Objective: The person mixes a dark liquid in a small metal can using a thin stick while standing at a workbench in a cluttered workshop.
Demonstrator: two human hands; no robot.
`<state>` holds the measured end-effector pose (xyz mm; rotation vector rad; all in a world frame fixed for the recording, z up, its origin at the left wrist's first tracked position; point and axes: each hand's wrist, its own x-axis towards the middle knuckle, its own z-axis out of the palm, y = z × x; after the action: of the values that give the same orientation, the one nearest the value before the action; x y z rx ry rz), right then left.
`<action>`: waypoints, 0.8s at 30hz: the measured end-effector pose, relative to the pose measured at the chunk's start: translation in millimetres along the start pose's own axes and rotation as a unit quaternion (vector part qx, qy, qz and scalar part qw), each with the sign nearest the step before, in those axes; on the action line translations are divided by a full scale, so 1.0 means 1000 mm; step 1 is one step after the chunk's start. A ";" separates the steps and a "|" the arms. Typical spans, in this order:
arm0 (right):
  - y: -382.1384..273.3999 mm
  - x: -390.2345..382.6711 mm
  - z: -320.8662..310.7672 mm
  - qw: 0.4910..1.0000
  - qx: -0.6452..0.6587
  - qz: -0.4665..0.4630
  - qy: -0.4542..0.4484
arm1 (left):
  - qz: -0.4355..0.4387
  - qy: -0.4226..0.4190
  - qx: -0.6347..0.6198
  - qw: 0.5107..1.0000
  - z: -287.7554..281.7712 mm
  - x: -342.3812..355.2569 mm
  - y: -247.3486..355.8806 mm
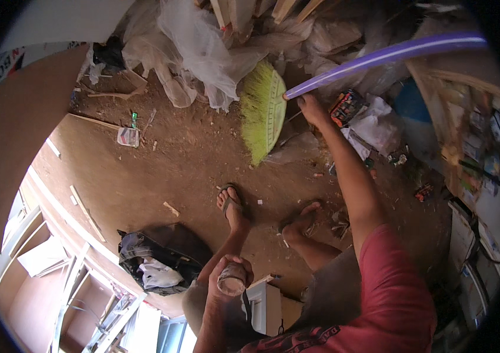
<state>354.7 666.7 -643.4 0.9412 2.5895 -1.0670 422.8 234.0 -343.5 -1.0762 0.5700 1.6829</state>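
Note:
My right hand (315, 110) is closed at the lower end of a broom's purple handle, just beside the head; its fingers are partly hidden there. The broom (265, 112) has a fan of yellow-green bristles pointing left, and its handle runs up to the right. In front of my body my left hand (244, 265) is wrapped round a short brown cylinder (232, 283) with a pale, dusty round end facing up. Its kind does not show clearly.
Crumpled clear plastic sheeting (197, 53) lies at the far side. A black bag (165, 256) sits left of my sandalled feet. Wood strips (88, 213) and scraps litter the brown floor. Cluttered shelves (485, 147) line the right; white-framed cabinets (67, 282) stand lower left.

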 end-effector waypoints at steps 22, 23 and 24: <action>-0.036 -0.073 0.023 0.986 0.127 0.059 0.087 | 0.038 -0.001 0.049 0.998 0.013 0.015 0.008; -0.035 -0.105 0.014 0.975 0.171 0.062 0.127 | 0.039 0.006 0.037 0.999 0.018 0.012 0.007; -0.049 -0.129 -0.002 0.973 0.206 0.056 0.093 | 0.049 0.022 0.025 0.998 0.021 0.005 0.008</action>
<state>424.8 578.9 -564.0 1.3174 2.4601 -1.5907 406.9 250.2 -338.8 -1.0664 0.6979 1.7242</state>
